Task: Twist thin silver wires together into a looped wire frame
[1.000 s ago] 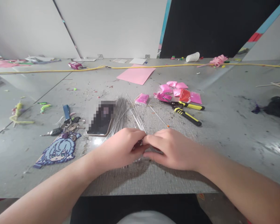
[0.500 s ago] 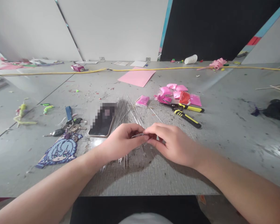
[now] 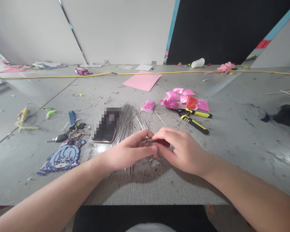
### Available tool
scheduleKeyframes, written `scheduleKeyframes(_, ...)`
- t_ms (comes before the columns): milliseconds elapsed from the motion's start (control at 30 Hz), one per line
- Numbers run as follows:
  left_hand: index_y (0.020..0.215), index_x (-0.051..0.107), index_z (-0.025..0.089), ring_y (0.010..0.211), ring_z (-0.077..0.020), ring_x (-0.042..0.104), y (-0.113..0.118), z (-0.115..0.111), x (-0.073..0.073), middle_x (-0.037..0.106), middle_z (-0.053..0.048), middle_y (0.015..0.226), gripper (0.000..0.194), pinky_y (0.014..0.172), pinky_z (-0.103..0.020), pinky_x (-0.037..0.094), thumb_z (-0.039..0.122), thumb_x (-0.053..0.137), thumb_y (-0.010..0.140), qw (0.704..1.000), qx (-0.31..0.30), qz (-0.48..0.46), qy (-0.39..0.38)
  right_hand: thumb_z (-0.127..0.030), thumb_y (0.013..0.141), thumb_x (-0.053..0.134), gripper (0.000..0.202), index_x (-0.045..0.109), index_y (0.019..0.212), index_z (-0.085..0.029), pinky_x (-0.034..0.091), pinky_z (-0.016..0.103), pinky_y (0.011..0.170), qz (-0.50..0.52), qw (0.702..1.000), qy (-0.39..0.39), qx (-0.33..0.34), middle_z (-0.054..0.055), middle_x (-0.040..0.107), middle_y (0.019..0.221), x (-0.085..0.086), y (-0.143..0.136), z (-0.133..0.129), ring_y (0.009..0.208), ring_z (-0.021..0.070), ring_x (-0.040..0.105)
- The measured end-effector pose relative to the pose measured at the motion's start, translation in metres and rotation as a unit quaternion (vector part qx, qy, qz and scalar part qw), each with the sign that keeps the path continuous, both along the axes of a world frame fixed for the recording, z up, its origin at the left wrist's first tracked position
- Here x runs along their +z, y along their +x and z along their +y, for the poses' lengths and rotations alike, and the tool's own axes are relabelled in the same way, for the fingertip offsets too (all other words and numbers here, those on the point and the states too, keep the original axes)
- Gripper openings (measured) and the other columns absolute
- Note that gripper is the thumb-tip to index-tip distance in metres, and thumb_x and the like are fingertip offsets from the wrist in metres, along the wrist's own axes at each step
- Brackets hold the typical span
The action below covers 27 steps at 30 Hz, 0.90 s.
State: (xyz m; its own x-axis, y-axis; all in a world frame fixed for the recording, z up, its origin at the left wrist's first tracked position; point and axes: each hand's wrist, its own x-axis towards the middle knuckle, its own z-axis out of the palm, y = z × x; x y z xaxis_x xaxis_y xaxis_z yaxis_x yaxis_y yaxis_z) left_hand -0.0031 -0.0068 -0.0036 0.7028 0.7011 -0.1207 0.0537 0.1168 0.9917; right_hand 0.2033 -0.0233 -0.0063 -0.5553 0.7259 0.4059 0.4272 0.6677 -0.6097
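From where I stand, both hands meet over the near part of the desk [image 3: 125, 193], fingertips close together around a thin, twisted silver wire [image 3: 147, 140]. The left hand [image 3: 130, 149] is curled, its thumb reaching right along the near side and holding the wire against the fingers; the right hand [image 3: 183, 151] pinches it between thumb and fingers from the other side. What shows of the wire bends like an open loop. Its upper stretch runs mostly left to right, rising slightly toward the right hand, and another twisted bit pokes out below the left thumb, slanting down and left. The fingers hide the rest, so I can't tell its full length.

Beyond and partly under the left hand lies a bundle of straight rods [image 3: 125, 120], its long axis running away from the person and leaning a little right. A phone [image 3: 105, 127] lies just left of it, tilted the same way. Past the hands sit a small pink packet [image 3: 148, 105] and, to its right, the pliers [image 3: 185, 112], jaws pointing left and handles spread toward the right. Keys [image 3: 73, 130] lie left of the phone.
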Motion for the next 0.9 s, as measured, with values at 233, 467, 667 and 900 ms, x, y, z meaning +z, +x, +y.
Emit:
scheduleKeyframes(233,0.093,0.053,0.018,0.081,-0.0118,0.060,0.0024,-0.0014,0.0003,0.058,0.000,0.088,0.007,0.076,-0.029,0.050,0.019,0.060,0.091,1.000,0.000,-0.022,-0.011,-0.014,0.094,0.055,0.009,0.058,0.102,-0.018,0.045,0.027,0.069,0.008,1.000,0.027,-0.006,0.003,0.058,0.093,0.0002,-0.0004,-0.0016,0.077,0.0128,0.054)
scheduleKeyframes(467,0.096,0.050,0.018,0.082,-0.0134,0.059,-0.0009,0.0002,-0.0005,0.056,0.000,0.088,0.013,0.079,-0.034,0.052,0.024,0.061,0.093,1.000,-0.017,-0.002,0.006,-0.013,0.094,0.055,0.010,0.059,0.103,-0.016,0.045,0.026,0.070,0.004,0.999,0.039,-0.002,0.003,0.058,0.093,0.0020,-0.0006,-0.0026,0.078,0.0119,0.053)
scheduleKeyframes(667,0.097,0.048,0.018,0.087,-0.0130,0.056,-0.0004,-0.0025,-0.0028,0.053,0.001,0.089,0.015,0.079,-0.030,0.048,0.024,0.062,0.092,0.999,-0.036,0.010,0.017,-0.011,0.094,0.055,0.008,0.060,0.100,-0.015,0.046,0.027,0.071,0.009,0.998,0.060,0.007,0.004,0.058,0.091,0.0013,-0.0022,-0.0034,0.078,0.0124,0.053)
scheduleKeyframes(900,0.099,0.051,0.018,0.082,-0.0126,0.053,-0.0012,-0.0010,-0.0027,0.051,0.001,0.088,0.015,0.070,-0.028,0.047,0.027,0.061,0.092,0.993,-0.044,0.068,0.081,-0.012,0.095,0.053,0.009,0.060,0.098,-0.015,0.046,0.028,0.071,-0.006,0.998,0.059,0.013,0.004,0.058,0.089,0.0026,-0.0018,-0.0053,0.077,0.0131,0.053)
